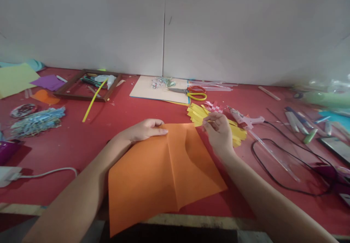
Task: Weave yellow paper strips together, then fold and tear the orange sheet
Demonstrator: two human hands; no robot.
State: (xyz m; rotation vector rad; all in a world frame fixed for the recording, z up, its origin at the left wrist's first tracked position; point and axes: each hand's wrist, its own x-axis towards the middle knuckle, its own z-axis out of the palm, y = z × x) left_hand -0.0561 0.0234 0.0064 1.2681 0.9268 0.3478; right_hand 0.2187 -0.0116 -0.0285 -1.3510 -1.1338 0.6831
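Note:
A large sheet of orange paper with a crease down its length is tilted over the table's front edge. My left hand grips its far edge, thumb on top and fingers underneath. Just off the sheet's far right corner is my right hand, its thumb and fingers pinched together; whether anything small is between them cannot be made out. Beneath and behind that hand lie yellow paper strips, partly covered by it. A small pink-and-white woven paper piece rests just beyond.
On the red table, scissors lie across pale sheets. A pink glue gun with a looping black cord is on the right, near pens and a phone. A brown frame stands left, beside blue shredded strands.

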